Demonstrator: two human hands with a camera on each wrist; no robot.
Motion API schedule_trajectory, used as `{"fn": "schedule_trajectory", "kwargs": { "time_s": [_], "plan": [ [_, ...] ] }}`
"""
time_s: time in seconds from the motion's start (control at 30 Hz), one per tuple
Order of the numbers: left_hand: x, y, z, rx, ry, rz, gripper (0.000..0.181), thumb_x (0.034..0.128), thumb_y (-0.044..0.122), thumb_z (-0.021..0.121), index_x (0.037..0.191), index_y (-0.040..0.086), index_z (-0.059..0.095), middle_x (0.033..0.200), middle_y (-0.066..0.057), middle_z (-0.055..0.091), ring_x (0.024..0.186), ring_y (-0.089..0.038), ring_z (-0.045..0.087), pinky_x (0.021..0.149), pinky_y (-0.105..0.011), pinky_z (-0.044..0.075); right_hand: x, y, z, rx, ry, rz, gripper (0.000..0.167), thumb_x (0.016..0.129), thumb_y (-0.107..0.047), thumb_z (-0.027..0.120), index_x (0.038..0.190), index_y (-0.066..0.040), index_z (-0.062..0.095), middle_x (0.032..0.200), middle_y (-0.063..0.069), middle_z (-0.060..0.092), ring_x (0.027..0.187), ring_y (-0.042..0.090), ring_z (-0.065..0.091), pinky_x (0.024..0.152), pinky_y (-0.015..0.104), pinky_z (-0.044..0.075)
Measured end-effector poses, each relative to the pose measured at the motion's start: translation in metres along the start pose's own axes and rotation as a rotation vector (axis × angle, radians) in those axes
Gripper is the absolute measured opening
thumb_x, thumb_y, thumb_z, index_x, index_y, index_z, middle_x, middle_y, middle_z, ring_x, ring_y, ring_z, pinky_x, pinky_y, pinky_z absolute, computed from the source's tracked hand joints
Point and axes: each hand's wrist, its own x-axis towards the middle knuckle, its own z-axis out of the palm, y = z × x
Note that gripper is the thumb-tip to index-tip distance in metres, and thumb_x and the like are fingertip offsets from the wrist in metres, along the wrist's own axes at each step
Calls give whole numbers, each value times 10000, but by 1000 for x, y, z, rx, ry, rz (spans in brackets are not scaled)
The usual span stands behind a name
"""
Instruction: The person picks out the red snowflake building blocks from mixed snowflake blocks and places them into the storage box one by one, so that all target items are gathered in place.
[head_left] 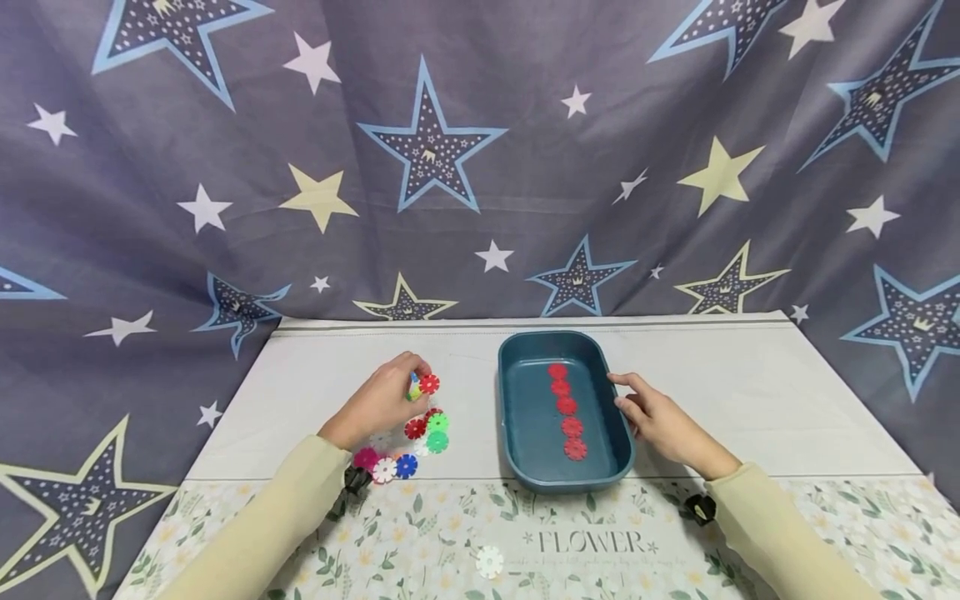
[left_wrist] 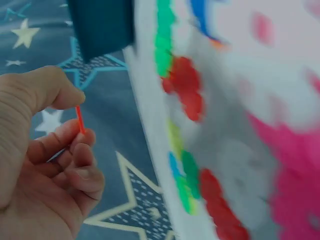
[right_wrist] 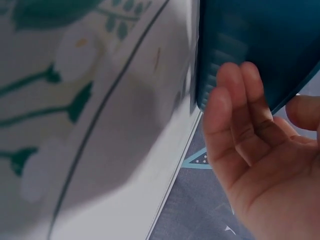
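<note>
My left hand (head_left: pixel 381 402) pinches a red notched plastic disc (head_left: pixel 429 384) between thumb and fingers, above a loose pile of discs. In the left wrist view that disc (left_wrist: pixel 80 120) appears edge-on. Red, green, blue, white and magenta discs lie below, among them a blue disc (head_left: pixel 407 466) and a teal-green disc (head_left: pixel 437 442). At the right long side of a dark teal tray (head_left: pixel 517 450), my right hand (head_left: pixel 663 423) holds the rim, its other fingers along the outer wall. Several red discs (head_left: pixel 566 406) form a lengthwise row inside the tray.
A white disc (head_left: pixel 490 562) lies alone on the floral cloth (head_left: pixel 420 542) near the front. The table's white surface (head_left: pixel 720 392) reaches back to a star-patterned curtain (head_left: pixel 480 100), which also hangs along both sides.
</note>
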Motion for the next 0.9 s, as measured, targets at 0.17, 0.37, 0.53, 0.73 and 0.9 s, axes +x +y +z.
{"fn": "schedule_trajectory", "kwargs": {
  "time_s": [0.17, 0.37, 0.53, 0.73, 0.9],
  "plan": [
    [12, 20, -1, -27, 40, 116, 274, 755, 94, 713, 982, 108, 561, 875, 0, 511, 648, -96, 430, 548, -260, 399, 0, 0, 0, 0, 7, 0, 418, 1017, -160, 438, 1417, -67, 364, 696, 8, 530, 619, 225, 523, 534, 303, 477],
    [27, 40, 3, -45, 16, 205, 261, 776, 86, 708, 988, 107, 557, 836, 1, 506, 655, -118, 453, 563, -250, 401, 2, 0, 2, 17, -1, -1, 414, 1013, -128, 441, 1416, -69, 366, 693, 7, 529, 616, 235, 525, 530, 308, 479],
    [38, 55, 9, -55, 13, 237, 220, 797, 104, 704, 984, 108, 588, 842, 14, 532, 657, -141, 475, 564, -247, 409, 2, 1, 2, 11, 0, 8, 412, 1015, -129, 435, 1418, -79, 363, 713, 6, 545, 624, 233, 533, 532, 307, 477],
    [59, 70, 20, -48, 7, 277, 179, 824, 152, 708, 975, 126, 617, 869, 53, 549, 662, -129, 479, 554, -237, 400, 0, 2, 0, 8, 10, -4, 408, 1017, -165, 436, 1408, -70, 372, 693, 10, 532, 614, 241, 532, 536, 301, 479],
    [75, 80, 30, 0, -2, 291, 162, 830, 184, 712, 977, 136, 663, 889, 60, 593, 699, -105, 524, 614, -238, 438, 0, 0, 0, 9, 7, -9, 406, 1018, -165, 434, 1408, -67, 374, 674, 45, 511, 598, 223, 515, 538, 299, 478]
  ]
}}
